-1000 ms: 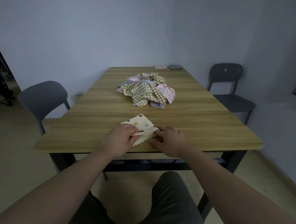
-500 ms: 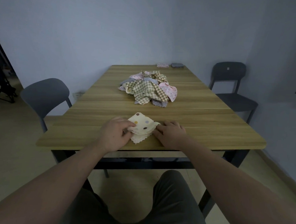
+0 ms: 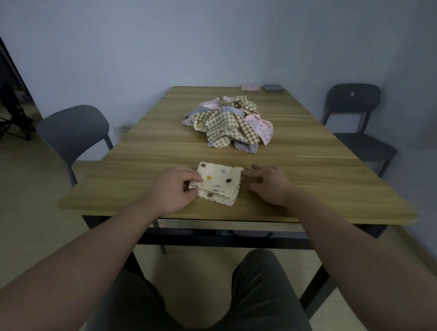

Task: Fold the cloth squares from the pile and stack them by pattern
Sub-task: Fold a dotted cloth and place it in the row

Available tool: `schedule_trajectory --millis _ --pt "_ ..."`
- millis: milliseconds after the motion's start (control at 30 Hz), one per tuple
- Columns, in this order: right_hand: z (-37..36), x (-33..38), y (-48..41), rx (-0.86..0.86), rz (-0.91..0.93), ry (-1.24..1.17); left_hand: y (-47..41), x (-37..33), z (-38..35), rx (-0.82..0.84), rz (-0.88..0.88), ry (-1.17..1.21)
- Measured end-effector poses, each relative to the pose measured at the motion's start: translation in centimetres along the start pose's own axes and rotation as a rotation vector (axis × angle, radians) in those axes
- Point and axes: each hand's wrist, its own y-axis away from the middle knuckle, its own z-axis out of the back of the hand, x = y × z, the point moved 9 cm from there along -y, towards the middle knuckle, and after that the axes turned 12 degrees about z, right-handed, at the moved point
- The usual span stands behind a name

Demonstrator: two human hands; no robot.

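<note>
**A:** How far along am I?

**B:** Early, I'd judge. Your left hand [image 3: 172, 188] pinches the left edge of the cream polka-dot cloth [image 3: 218, 181], which lies folded small near the front edge of the table [image 3: 312, 190]. Your right hand [image 3: 267, 185] sits just beside its right edge, fingers loose, gripping nothing.

**A:** And what's left?

**B:** Most of it. The pile [image 3: 227, 122] mid-table is a big tangle of gingham, pink and grey squares. Only a folded pink cloth [image 3: 250, 87] and a folded grey cloth [image 3: 272, 87] lie at the far edge, so this dotted one probably starts a new stack.
</note>
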Motion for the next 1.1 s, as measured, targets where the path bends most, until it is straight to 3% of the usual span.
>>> schedule_trajectory --millis 167,267,400,534,700,800,967,1100 --pt "0.3 0.8 1.3 -0.105 -0.119 -0.261 0.4 -0.4 0.5 -0.035 -0.014 0.004" --pt "1.4 2.8 2.9 -0.188 -0.112 -0.083 0.6 -0.7 0.9 -0.066 -0.024 -0.024" --pt "0.6 7.7 4.0 -0.212 0.144 0.229 0.9 -1.3 1.3 -0.083 -0.028 -0.053" --pt "-1.0 9.2 3.7 -0.249 0.273 0.352 1.1 -1.2 1.3 -0.091 -0.011 -0.040" --pt "-1.3 10.8 4.1 -0.435 0.526 0.495 1.2 -0.4 1.0 -0.061 -0.023 -0.074" --pt "-2.3 10.8 4.0 -0.388 0.617 0.543 1.3 -0.2 0.6 -0.038 -0.080 -0.101" --pt "-2.2 10.4 3.8 -0.316 0.621 0.424 1.4 -0.8 0.6 -0.028 -0.044 -0.230" --pt "0.6 9.3 3.0 -0.507 0.472 0.187 -0.1 -1.7 2.1 -0.154 0.120 -0.115"
